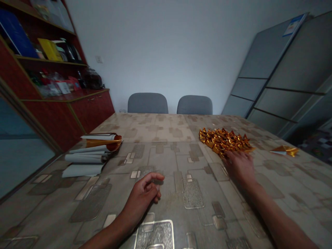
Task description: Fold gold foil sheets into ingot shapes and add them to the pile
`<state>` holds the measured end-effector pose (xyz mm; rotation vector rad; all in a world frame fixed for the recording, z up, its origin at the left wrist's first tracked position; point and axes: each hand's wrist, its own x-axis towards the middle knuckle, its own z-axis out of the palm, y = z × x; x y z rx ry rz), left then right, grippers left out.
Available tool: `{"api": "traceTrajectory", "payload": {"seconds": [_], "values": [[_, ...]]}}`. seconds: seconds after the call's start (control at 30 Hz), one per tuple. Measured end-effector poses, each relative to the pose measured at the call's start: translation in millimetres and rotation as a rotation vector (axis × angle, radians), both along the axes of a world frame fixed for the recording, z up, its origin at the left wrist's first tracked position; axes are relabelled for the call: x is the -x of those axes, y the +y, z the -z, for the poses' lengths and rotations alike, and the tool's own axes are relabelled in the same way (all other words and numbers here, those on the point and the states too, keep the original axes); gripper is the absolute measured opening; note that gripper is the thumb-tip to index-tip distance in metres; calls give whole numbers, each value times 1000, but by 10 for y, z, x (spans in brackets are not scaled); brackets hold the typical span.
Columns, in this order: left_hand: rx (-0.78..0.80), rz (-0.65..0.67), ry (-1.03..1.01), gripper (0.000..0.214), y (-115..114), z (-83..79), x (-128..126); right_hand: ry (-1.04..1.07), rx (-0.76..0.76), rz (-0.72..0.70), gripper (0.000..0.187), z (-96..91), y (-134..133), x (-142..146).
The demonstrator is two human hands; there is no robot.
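My left hand point(146, 192) rests over the near middle of the table, holding nothing, with its fingers loosely curled and the index finger apart from the thumb. Toward the right, my right hand point(240, 167) reaches to the near edge of a cluster of folded shiny gold paper pieces point(220, 138). Its bent fingers close on a piece at that edge; the fingertips are partly hidden. The pieces stand packed close together with pointed tips up. A single gold paper piece point(285, 150) lies apart, to the right of that hand.
Several stacks of folded sheets, pale outside and gold inside point(103, 142), lie at the table's left. A patterned cover spreads over the table point(166, 155). Two grey chairs point(147, 103) stand behind it. A red shelf cabinet point(88, 107) is at left, a grey refrigerator point(255, 62) at right.
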<state>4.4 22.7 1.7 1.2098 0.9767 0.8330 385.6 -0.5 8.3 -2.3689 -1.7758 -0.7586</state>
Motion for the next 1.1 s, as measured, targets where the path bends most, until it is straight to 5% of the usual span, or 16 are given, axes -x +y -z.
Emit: {"api": "traceTrajectory", "payload": {"seconds": [0.43,0.57,0.77,0.87,0.93,1.1], "values": [[-22,-22,-10,29,13,-26,15,141,-81,-60,26,-127,-50,211],[-82,-19,4,29,13,-20,9,290,-50,-225,23,-176,29,637],[-320,-81,132,26,147,-154,91,544,117,-548,22,-187,173,1686],[-634,-287,369,22,495,-423,405,633,179,-636,22,-133,203,1979],[-769,-449,705,22,812,-663,749,688,197,-670,20,-82,200,2012],[-652,-572,1008,19,1408,-1074,1645,785,201,-719,21,20,167,1895]]}}
